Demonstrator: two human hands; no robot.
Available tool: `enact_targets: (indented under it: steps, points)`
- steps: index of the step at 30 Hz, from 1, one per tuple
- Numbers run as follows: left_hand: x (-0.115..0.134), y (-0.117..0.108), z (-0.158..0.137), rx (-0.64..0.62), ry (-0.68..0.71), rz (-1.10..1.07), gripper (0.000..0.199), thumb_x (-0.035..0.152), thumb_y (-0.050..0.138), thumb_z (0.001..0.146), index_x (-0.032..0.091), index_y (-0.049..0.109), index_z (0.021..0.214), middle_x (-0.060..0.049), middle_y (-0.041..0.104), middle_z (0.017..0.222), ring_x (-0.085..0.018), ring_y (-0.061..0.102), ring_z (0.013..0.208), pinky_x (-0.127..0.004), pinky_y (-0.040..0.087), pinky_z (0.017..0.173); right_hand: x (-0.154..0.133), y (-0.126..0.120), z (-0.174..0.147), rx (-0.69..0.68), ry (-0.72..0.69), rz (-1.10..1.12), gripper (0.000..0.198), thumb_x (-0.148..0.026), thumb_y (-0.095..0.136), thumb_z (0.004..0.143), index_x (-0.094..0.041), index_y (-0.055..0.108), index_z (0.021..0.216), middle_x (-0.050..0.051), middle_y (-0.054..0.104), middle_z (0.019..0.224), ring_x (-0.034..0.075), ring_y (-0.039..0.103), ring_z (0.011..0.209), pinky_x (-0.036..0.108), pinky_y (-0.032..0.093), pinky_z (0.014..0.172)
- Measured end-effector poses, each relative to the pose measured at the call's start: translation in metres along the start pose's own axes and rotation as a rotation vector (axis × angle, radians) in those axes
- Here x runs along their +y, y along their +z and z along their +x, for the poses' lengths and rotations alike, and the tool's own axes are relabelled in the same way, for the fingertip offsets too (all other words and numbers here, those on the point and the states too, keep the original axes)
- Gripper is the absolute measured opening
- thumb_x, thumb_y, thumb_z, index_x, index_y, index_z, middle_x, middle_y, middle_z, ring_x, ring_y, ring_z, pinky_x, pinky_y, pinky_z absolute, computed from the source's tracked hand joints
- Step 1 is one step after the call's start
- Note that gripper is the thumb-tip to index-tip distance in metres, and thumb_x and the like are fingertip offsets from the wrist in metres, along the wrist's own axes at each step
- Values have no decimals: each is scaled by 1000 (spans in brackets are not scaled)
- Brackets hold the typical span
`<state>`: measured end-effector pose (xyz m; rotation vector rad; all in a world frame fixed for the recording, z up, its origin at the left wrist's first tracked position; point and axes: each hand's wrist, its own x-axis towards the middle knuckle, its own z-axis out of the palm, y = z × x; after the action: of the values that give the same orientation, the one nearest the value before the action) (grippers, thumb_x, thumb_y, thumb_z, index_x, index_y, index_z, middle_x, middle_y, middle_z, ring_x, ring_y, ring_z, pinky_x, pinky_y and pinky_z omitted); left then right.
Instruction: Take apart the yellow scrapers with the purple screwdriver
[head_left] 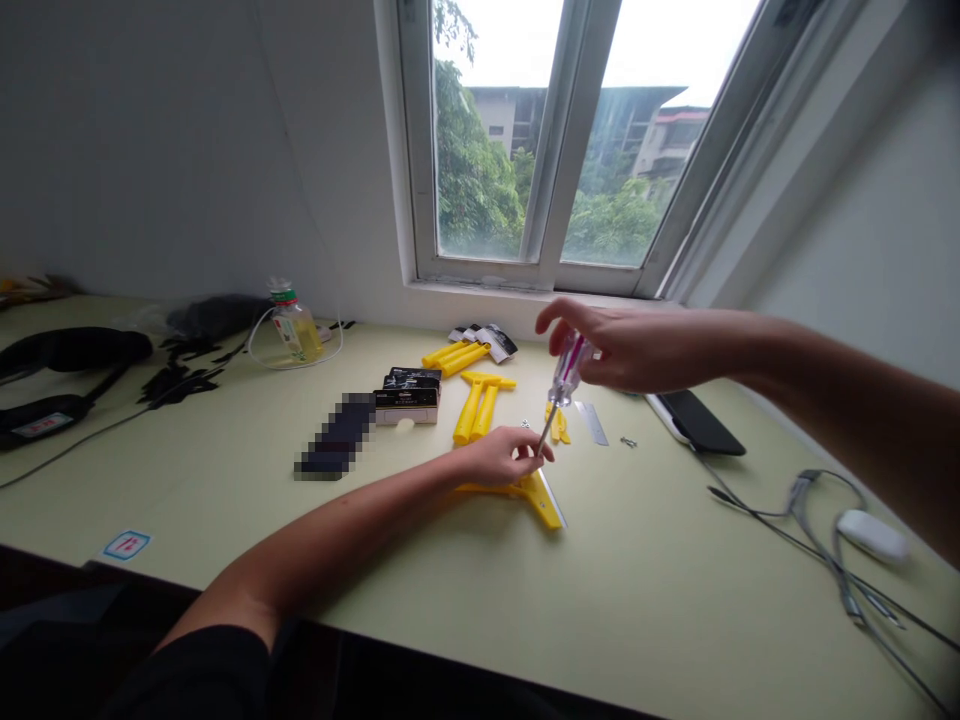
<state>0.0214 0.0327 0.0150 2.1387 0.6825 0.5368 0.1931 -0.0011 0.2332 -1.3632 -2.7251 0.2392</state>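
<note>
My right hand (pixel 611 350) grips the clear and purple handle of a screwdriver (pixel 566 375) from above, its shaft pointing down and tilted slightly left. Below it, my left hand (pixel 504 455) is closed around the head of a yellow scraper (pixel 546 505) lying on the table, thumb and forefinger beside the screwdriver's tip. Whether the tip sits on a screw is hidden by the fingers. A metal blade shows along the scraper head's right edge. Beyond the hands lie small yellow parts (pixel 561 428), a loose blade (pixel 592 424) and a few small screws (pixel 628 442).
Yellow scraper handles (pixel 465 415) and more scrapers (pixel 454 357) lie behind my left hand, near black boxes (pixel 407 400) and a pixelated dark object (pixel 337 440). A bottle (pixel 296 325) and headphones (pixel 67 370) stand left. Right are a black phone-like slab (pixel 701 420), cables (pixel 806 500) and a white case (pixel 872 535).
</note>
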Motion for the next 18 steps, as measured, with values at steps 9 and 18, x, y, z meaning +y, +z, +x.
enact_targets:
  steps: [9,18]
  points:
    - [-5,2,2,15,3,0,35,6,53,77,15,72,104,-4,70,94,-13,59,81,-22,46,73,13,9,4,118,26,-58,25,-31,48,88,-23,49,111,5,68,89,16,61,68,27,42,57]
    - [-10,1,4,31,27,30,43,0,45,70,15,73,98,-4,69,96,-13,58,82,-21,46,74,28,1,-6,138,37,-32,24,-34,51,86,-23,51,107,2,68,85,15,59,66,27,42,57]
